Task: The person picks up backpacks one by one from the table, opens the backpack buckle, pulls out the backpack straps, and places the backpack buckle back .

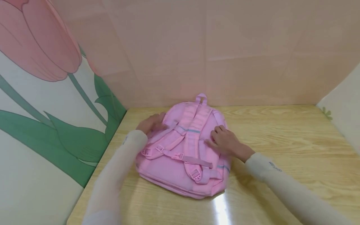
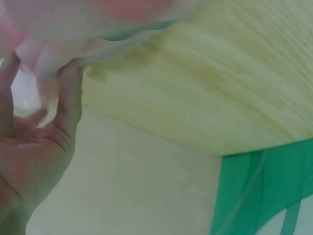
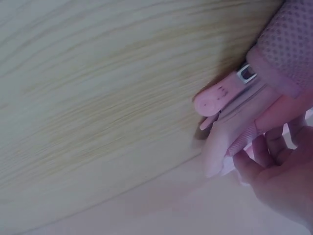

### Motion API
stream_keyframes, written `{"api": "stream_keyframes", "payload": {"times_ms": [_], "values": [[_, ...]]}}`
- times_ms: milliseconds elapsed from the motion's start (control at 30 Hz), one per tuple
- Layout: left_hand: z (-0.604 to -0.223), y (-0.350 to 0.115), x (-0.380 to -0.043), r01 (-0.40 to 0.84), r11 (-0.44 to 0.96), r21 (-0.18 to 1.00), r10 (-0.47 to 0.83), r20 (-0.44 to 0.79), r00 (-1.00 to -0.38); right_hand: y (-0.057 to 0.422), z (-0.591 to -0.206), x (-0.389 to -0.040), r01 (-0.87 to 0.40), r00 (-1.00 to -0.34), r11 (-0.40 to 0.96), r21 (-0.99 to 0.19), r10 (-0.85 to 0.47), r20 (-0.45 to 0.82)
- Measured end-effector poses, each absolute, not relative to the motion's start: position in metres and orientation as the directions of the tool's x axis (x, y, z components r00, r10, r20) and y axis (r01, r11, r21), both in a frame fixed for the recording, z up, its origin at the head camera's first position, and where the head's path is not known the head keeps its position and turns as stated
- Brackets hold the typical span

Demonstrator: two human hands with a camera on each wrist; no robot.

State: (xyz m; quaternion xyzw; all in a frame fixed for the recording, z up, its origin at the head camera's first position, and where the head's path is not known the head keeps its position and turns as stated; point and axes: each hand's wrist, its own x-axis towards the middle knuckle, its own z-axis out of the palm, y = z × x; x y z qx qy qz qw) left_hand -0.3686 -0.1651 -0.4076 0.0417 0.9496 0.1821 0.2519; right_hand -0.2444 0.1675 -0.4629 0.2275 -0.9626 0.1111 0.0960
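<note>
A pink backpack [image 1: 174,175] lies on the wooden table with its padded shoulder straps [image 1: 194,120] and chest buckle [image 1: 177,156] facing up. Its top loop points toward the back wall. My left hand [image 1: 153,122] is at the bag's upper left edge; in the left wrist view its fairly straight fingers touch the bag [image 2: 122,27]. On the opposite side, my right hand [image 1: 226,140] grips the bag's edge with bent fingers, thumb toward the strap. The right wrist view shows a zipper pull [image 3: 215,98] and mesh pocket [image 3: 288,49] near that hand [image 3: 283,176].
The wooden table [image 1: 287,137] extends to the right of the bag and meets a pinkish wall [image 1: 239,56] behind it. A wall with a tulip picture [image 1: 39,40] borders the left side. A pale wall [image 1: 343,103] stands at right.
</note>
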Motion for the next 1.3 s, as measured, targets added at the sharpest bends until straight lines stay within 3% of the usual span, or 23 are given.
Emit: {"api": "stream_keyframes", "payload": {"times_ms": [100, 267, 367, 867, 1300], "values": [[-0.416, -0.158, -0.365, -0.011, 0.906, 0.424, 0.2, -0.45, -0.871, 0.181, -0.465, -0.247, -0.437, -0.886, 0.886, -0.157, -0.394, 0.245], [-0.431, -0.144, -0.362, 0.319, 0.879, 0.356, 0.426, -0.282, -0.86, 0.204, -0.467, -0.25, -0.4, -0.901, 0.899, -0.178, -0.351, 0.256], [-0.44, -0.137, -0.359, 0.443, 0.853, 0.275, 0.498, -0.175, -0.849, 0.216, -0.469, -0.252, -0.394, -0.905, 0.895, -0.21, -0.338, 0.258], [-0.468, -0.104, -0.332, 0.39, 0.858, 0.333, 0.414, 0.0, -0.91, 0.262, -0.473, -0.255, -0.417, -0.909, 0.848, -0.326, -0.385, 0.162], [-0.473, -0.08, -0.32, 0.408, 0.847, 0.341, 0.413, 0.062, -0.908, 0.294, -0.472, -0.263, -0.419, -0.904, 0.783, -0.459, -0.407, 0.131]]}}
